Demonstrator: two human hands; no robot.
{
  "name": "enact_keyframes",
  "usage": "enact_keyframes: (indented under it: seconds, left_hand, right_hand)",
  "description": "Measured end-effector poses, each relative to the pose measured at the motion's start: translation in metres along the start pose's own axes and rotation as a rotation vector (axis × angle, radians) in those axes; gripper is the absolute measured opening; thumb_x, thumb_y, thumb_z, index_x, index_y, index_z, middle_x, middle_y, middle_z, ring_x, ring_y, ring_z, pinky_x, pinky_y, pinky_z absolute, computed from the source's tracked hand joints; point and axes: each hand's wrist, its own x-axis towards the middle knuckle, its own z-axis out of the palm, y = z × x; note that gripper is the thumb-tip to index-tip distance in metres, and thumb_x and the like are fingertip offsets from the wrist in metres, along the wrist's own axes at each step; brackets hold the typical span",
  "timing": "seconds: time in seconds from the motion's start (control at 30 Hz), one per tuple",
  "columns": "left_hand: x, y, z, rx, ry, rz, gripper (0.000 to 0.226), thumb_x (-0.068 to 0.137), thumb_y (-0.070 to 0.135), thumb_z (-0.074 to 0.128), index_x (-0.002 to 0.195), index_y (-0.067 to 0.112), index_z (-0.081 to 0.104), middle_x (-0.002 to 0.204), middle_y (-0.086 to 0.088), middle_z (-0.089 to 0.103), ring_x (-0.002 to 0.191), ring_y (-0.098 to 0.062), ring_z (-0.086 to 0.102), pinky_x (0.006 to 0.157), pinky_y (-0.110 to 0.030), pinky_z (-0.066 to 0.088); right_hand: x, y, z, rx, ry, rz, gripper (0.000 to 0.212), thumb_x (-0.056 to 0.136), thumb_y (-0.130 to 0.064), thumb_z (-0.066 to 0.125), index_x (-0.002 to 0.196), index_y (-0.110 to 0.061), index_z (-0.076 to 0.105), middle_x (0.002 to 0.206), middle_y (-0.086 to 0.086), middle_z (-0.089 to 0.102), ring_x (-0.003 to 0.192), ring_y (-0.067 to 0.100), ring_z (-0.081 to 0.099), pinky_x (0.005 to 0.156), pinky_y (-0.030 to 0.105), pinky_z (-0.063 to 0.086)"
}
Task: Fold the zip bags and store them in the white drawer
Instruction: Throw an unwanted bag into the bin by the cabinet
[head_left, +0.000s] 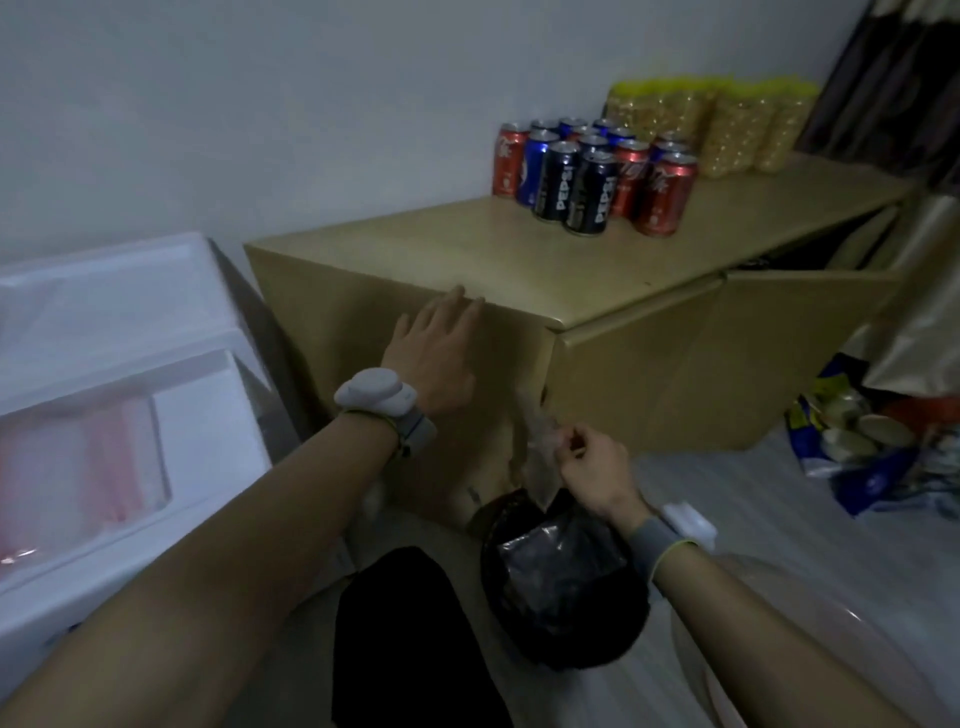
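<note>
A clear zip bag (540, 447) was held up in front of the brown cabinet's side, pinched near its top edge between the thumb and fingers of the right hand (597, 475). The bag hung down from that pinch, its lower end reaching toward a black bin (561, 582) lined with a dark, glossy bag, which stood on the floor directly below the right hand. The bag's film was blurred and its folds could not be made out.

The left hand (436, 353) was kept apart from the zip bag, above and to the left of it, with fingers spread and the palm laid flat against the upper side panel of the cabinet (519, 270), the fingertips at its top edge. Nothing was gripped by it. A pale wrist device on a grey band was worn on each forearm.

Well to the left of both hands, the white drawer (119, 415) was seen pulled open, with pinkish translucent bags (72, 467) lying flat inside its compartment.

On top of the cabinet, serving as a worktop, a cluster of soda cans (597, 176) was set near the wall, with yellow-lidded jars (711, 124) behind it to the right. Crumpled packaging (852, 441) was seen on the floor at the far right.
</note>
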Motion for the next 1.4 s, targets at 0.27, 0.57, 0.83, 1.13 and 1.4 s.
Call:
enact_keyframes:
  seconds: [0.27,0.57,0.83,1.13,1.4]
  left_hand:
    - [0.031,0.012,0.039,-0.026,0.012,0.035,0.103,0.083,0.028,0.062,0.155,0.029,-0.011,0.165,0.005,-0.01,0.151,-0.021,-0.01,0.117,-0.058,0.0]
    - [0.03,0.016,0.075,-0.067,0.181,-0.002,0.111,0.072,0.021,0.066,0.156,0.027,-0.007,0.165,0.004,-0.008,0.151,-0.02,-0.009,0.117,-0.063,0.003]
    - [0.035,0.02,0.091,-0.093,0.289,-0.024,0.107,0.071,0.018,0.062,0.157,0.023,0.0,0.165,0.0,-0.003,0.152,-0.024,-0.005,0.115,-0.066,0.009]
    - [0.038,0.016,0.091,-0.093,0.259,-0.009,0.109,0.07,0.012,0.062,0.157,0.025,-0.003,0.165,0.001,-0.007,0.151,-0.024,-0.008,0.114,-0.068,0.007]
    - [0.025,0.009,0.058,-0.058,0.119,0.027,0.109,0.075,0.011,0.062,0.156,0.03,-0.009,0.164,0.007,-0.011,0.151,-0.018,-0.009,0.116,-0.065,0.003]
  right_hand:
    - [-0.014,0.075,0.023,-0.162,-0.148,0.138,0.019,0.09,-0.032,0.054,0.1,-0.022,0.066,0.104,0.012,0.071,0.099,0.034,0.066,0.081,0.036,0.053]
    - [-0.027,0.124,0.085,-0.503,-0.406,-0.141,0.029,0.098,-0.019,0.046,0.123,-0.015,0.06,0.13,0.009,0.057,0.117,0.028,0.06,0.096,0.035,0.048]
    - [-0.022,0.134,0.117,-0.556,-0.716,0.057,0.033,0.09,-0.023,0.062,0.121,-0.012,0.062,0.123,0.012,0.062,0.113,0.032,0.06,0.092,0.036,0.05]
    - [-0.005,0.119,0.116,-0.498,-0.671,0.136,0.034,0.088,-0.02,0.057,0.121,-0.016,0.063,0.123,0.01,0.056,0.114,0.033,0.056,0.092,0.034,0.048]
    - [0.011,0.03,0.065,-0.476,-0.399,-0.102,0.039,0.087,-0.026,0.052,0.126,-0.027,0.058,0.125,0.008,0.06,0.112,0.031,0.06,0.087,0.033,0.049]
